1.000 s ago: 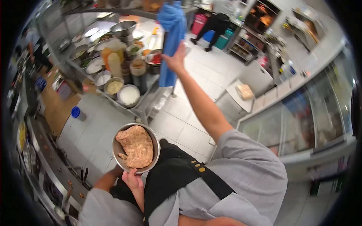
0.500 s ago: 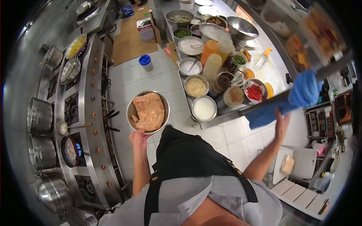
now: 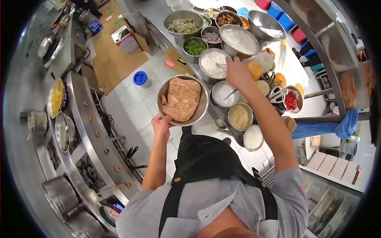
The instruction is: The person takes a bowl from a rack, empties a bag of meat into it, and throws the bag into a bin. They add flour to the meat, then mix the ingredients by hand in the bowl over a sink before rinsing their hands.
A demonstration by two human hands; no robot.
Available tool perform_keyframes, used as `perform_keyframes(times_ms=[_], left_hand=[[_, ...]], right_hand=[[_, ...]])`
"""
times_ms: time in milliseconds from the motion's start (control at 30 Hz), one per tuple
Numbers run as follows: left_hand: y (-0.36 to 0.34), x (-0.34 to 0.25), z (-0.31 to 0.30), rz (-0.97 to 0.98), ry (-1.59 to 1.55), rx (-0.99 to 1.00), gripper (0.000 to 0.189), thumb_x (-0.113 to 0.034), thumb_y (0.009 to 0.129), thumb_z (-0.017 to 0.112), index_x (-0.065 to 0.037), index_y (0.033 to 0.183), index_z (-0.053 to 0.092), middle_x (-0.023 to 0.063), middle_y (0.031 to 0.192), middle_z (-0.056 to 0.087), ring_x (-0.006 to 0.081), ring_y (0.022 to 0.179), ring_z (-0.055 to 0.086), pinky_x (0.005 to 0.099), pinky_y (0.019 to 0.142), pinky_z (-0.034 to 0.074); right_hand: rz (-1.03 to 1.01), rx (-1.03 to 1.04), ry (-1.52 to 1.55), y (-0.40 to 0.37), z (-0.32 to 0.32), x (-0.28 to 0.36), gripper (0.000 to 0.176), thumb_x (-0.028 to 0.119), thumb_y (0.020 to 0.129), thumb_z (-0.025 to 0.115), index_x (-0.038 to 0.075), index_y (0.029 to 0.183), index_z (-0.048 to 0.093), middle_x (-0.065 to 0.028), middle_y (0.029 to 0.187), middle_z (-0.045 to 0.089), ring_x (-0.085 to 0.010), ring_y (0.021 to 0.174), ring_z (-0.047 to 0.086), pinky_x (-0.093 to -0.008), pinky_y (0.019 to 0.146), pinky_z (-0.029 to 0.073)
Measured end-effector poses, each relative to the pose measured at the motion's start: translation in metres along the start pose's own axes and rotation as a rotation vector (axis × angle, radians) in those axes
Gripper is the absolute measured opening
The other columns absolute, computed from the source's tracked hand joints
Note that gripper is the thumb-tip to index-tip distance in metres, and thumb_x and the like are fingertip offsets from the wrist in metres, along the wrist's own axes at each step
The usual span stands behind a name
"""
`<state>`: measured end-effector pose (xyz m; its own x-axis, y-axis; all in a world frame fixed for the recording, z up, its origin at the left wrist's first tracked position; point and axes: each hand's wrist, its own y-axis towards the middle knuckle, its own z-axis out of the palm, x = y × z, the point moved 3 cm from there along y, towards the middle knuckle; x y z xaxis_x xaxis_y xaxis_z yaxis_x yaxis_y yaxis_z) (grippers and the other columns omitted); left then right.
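Note:
My left hand (image 3: 162, 126) grips the lower rim of a steel mixing bowl (image 3: 203, 109). A big slab of ground meat (image 3: 182, 98) fills most of that bowl, with a small loose piece at its left. My right hand (image 3: 239, 73) reaches over the counter to the right edge of a bowl of white powder (image 3: 212, 59). A spoon (image 3: 220, 65) rests in the powder, its handle toward my fingers. Whether they touch it is hidden from me. Just below stands a bowl of fine white grains (image 3: 224, 95) with another spoon.
On the counter are bowls of chopped greens (image 3: 195, 47), diced onion (image 3: 211, 37), yellowish paste (image 3: 239, 116) and red strips (image 3: 291, 99), plus squeeze bottles (image 3: 254, 70). A stove (image 3: 99, 131) with pans runs along the left. A blue-lidded tub (image 3: 141, 79) stands on the floor.
My right hand has moved from the blue cloth at the right to the powder bowl. The meat bowl, still in my left hand, is closer to the counter. My view has shifted.

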<state>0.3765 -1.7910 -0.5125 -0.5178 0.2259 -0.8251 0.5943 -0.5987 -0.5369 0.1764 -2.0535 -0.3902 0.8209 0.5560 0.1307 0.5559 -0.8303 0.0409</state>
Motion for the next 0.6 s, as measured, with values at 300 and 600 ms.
perform_keyframes(times_ms=[300,600], left_hand=[[0.062,-0.027,0.011,-0.072,-0.016,0.219,0.008,0.007,0.070,0.053,0.002,0.064,0.052,0.0102,0.066,0.059,0.0199,0.055,0.060,0.0373,0.052,0.057],[0.095,-0.050,0.024,-0.112,0.085,0.379,0.004,0.008,0.071,0.052,0.005,0.069,0.054,0.0116,0.069,0.060,0.0208,0.056,0.062,0.0365,0.052,0.057]], right_hand=[[0.070,0.132,-0.115,0.029,0.027,-0.001,0.013,0.008,0.077,0.050,0.002,0.081,0.060,-0.0181,0.077,0.061,-0.0349,0.075,0.062,-0.0440,0.063,0.051],[0.128,-0.266,0.049,-0.010,0.023,0.012,0.009,0.009,0.077,0.051,0.001,0.079,0.056,-0.0172,0.067,0.054,-0.0358,0.062,0.055,-0.0461,0.057,0.045]])
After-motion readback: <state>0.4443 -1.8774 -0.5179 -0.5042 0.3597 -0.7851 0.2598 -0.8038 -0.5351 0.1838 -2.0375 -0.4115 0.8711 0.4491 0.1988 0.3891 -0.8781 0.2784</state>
